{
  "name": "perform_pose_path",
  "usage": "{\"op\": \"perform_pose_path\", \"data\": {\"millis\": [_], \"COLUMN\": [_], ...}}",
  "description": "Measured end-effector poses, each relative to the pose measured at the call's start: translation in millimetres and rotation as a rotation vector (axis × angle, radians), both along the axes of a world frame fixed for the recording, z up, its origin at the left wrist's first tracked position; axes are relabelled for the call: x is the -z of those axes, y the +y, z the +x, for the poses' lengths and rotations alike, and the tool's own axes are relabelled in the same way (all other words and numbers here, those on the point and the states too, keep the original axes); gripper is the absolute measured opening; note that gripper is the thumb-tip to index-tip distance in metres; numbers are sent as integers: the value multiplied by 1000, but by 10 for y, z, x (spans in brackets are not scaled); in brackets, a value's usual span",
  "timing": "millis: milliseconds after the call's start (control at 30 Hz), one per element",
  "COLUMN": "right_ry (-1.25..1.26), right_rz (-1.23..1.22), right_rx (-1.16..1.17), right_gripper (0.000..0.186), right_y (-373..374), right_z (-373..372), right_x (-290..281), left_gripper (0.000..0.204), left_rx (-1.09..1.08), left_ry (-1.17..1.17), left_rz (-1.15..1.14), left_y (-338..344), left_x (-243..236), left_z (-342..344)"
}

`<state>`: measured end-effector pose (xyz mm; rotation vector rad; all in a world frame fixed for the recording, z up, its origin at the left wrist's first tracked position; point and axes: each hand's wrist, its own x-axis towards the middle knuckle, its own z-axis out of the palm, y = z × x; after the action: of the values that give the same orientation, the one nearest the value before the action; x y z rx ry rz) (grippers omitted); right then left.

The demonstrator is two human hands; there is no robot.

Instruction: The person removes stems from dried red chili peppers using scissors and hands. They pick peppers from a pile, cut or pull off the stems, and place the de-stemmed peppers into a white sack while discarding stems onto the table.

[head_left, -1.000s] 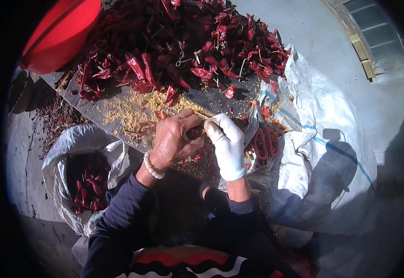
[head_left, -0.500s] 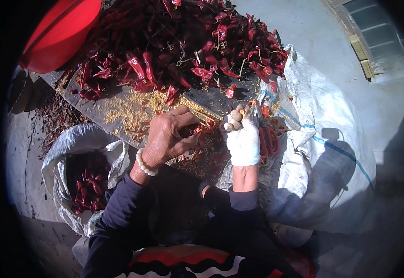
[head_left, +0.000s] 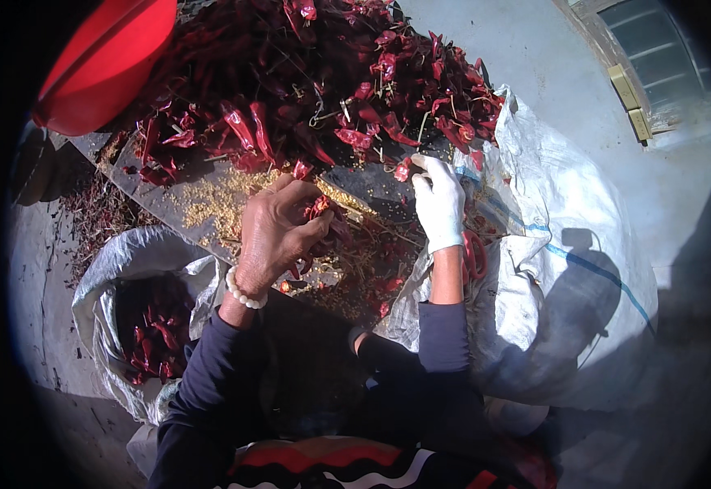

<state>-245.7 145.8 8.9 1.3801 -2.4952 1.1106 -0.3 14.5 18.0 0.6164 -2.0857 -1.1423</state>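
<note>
Several dried red chili peppers [head_left: 337, 226] are in my bare left hand [head_left: 278, 224], its fingers curled round them above the seed-strewn board. A white bead bracelet [head_left: 243, 291] circles that wrist. My right hand [head_left: 437, 200] wears a white glove with soiled fingertips and reaches to the near edge of the chili heap [head_left: 290, 81]. Its fingers are apart, next to a short red chili piece [head_left: 402, 169]; whether they touch it is hard to see. Pale yellow seeds [head_left: 209, 200] lie scattered on the dark board [head_left: 139, 183].
Right of the board, a big white woven sack [head_left: 567, 187] bulges; red loop handles [head_left: 474, 256] lie beside it. At lower left an open white sack [head_left: 99, 285] contains red chilies. A red plastic basin [head_left: 107, 69] stands upper left, with stems and scraps [head_left: 99, 216] on the floor below.
My right hand has moved forward to the heap's edge, and its curled fingers have spread. The left hand has shifted left and turned, showing more of its chilies.
</note>
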Motion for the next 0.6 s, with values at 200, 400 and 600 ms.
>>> {"op": "perform_pose_path", "data": {"millis": [200, 400, 600], "right_ry": [343, -101, -657], "right_rz": [361, 99, -345], "right_rx": [38, 20, -48], "right_gripper": [19, 22, 19], "right_y": [-283, -10, 213], "right_z": [-218, -175, 411], "right_x": [199, 149, -54], "left_gripper": [29, 36, 31], "left_rx": [13, 71, 214], "left_ry": [15, -13, 68], "left_rz": [57, 157, 551], "left_y": [18, 53, 152], "left_x": [-18, -103, -71], "left_z": [6, 20, -27]}}
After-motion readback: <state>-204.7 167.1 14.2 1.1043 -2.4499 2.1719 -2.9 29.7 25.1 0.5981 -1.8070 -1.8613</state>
